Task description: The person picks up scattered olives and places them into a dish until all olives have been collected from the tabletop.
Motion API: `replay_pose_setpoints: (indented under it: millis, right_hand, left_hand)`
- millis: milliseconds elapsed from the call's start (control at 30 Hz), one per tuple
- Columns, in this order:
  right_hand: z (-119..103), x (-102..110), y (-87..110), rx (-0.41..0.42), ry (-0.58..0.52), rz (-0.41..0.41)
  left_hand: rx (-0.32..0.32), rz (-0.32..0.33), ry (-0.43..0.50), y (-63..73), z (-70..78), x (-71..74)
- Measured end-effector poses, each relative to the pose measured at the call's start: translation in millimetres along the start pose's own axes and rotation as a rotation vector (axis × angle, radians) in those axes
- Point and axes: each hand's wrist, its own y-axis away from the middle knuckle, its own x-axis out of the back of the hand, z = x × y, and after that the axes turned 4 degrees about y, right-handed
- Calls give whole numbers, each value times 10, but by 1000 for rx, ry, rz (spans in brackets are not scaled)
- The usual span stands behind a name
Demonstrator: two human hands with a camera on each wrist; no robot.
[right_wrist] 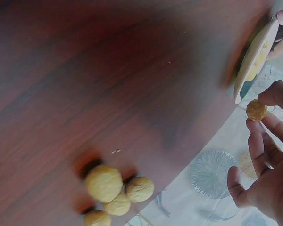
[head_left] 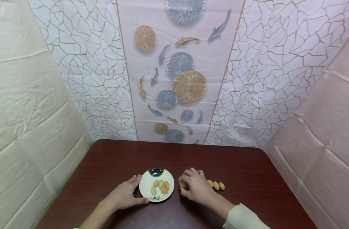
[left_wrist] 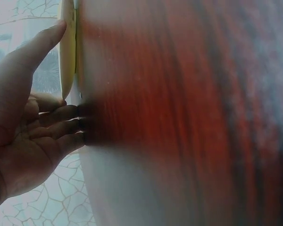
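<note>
- Right hand (head_left: 196,187): a single nut (right_wrist: 257,109) was pinched between thumb and fingertip, the other fingers being spread loosely apart in the right-wrist view. The nut was held near the plate's right side, apart from its rim.
- Pinch, judged: a light, centred grip was thought best, since a rounded nut could be rolled out by an off-centre squeeze.
- Left hand (head_left: 124,194): thumb and fingers were spread wide, and the plate's left edge was touched by them. How hard it was pressed could not be told.
- Plate (head_left: 146,182): it was rested on the table (head_left: 111,165), its dark green patch at the far side. Steady rim contact was judged useful against sliding.
- Five nuts on the plate (head_left: 161,183): these were grouped around and right of its middle. A low, slow release over the bare left part was judged least likely to disturb them.
- Loose nuts (head_left: 216,185): these were clustered on the table beyond the right hand; four were counted in the right-wrist view.
</note>
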Motion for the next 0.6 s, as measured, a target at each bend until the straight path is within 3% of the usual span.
replay_pose_setpoints:
  millis: [600]
  right_hand:
    - [-109, -82, -212, 46, -18, -13]
  left_hand:
    - [6, 9, 8, 6, 17, 11]
